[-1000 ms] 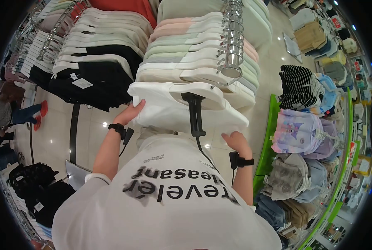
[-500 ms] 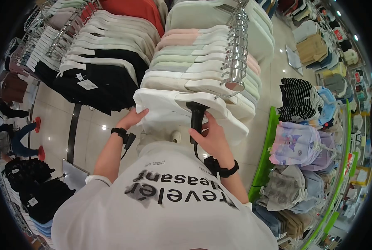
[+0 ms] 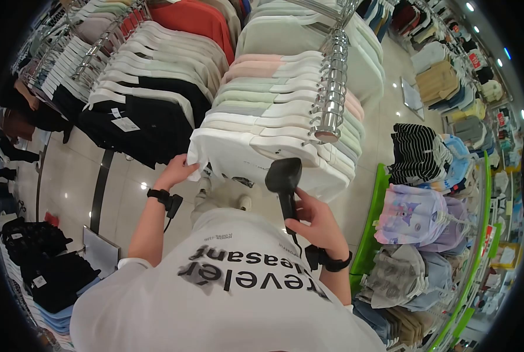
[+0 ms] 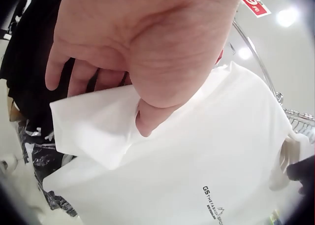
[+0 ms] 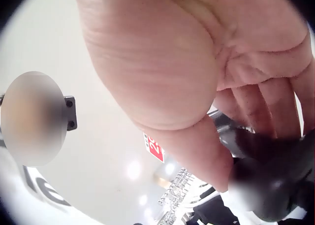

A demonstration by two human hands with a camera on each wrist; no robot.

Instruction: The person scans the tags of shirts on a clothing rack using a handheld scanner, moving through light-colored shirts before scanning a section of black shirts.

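Observation:
A white T-shirt (image 3: 227, 154) hangs on a white hanger at the near end of the rack. My left hand (image 3: 177, 171) pinches its sleeve edge between thumb and fingers. Up close in the left wrist view, the sleeve (image 4: 93, 124) is folded over and small dark lettering shows on the chest. My right hand (image 3: 316, 220) grips the handle of a black corded handheld device (image 3: 284, 177), shaped like a barcode scanner. Its wide head is in front of the shirt, overlapping it in the head view. Part of the device is blurred in the right wrist view.
Behind the shirt, pale tops crowd a ringed chrome rail (image 3: 333, 82). Black tops (image 3: 142, 126) hang to the left. At the right stands a green-edged display (image 3: 370, 220) with children's clothes. A person in dark clothing (image 3: 39, 111) is at the far left.
My right hand has come from the shirt's right side, taken the black device by its handle, and drawn it off the collar toward me. My left hand stays on the sleeve.

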